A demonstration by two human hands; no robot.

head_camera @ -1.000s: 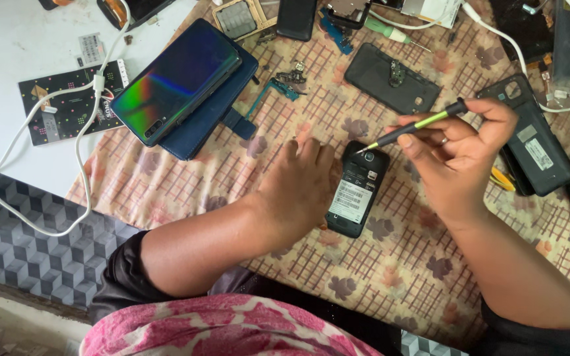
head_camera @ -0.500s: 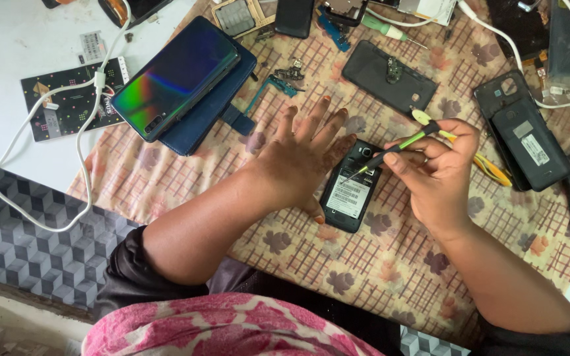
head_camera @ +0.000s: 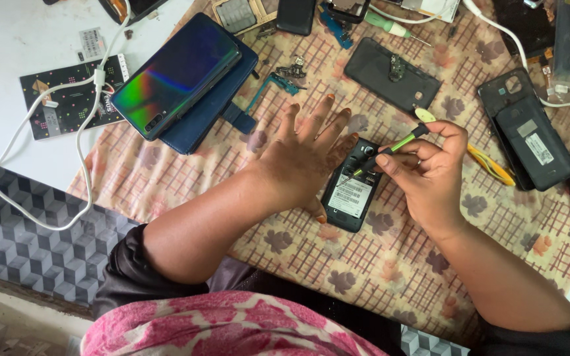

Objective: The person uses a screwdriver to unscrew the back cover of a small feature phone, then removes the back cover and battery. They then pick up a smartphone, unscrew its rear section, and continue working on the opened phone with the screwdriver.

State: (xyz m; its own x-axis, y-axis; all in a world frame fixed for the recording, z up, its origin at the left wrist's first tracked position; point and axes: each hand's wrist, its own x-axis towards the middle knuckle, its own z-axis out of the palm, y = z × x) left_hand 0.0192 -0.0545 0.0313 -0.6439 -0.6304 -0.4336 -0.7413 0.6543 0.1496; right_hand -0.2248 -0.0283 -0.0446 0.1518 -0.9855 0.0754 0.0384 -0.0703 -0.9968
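Left hand (head_camera: 301,158) flattened since half a second ago, fingers spread, pressing beside the small black phone (head_camera: 353,192) lying back-up mid-cloth. Right hand (head_camera: 430,168) pinched shut on green screwdriver (head_camera: 390,148), tip apparently at the phone's top. Bare patterned cloth (head_camera: 377,264) nearer; cluttered phones (head_camera: 526,135) beyond.

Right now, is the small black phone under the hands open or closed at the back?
Open: the small black phone lies back cover off, its white label exposed.
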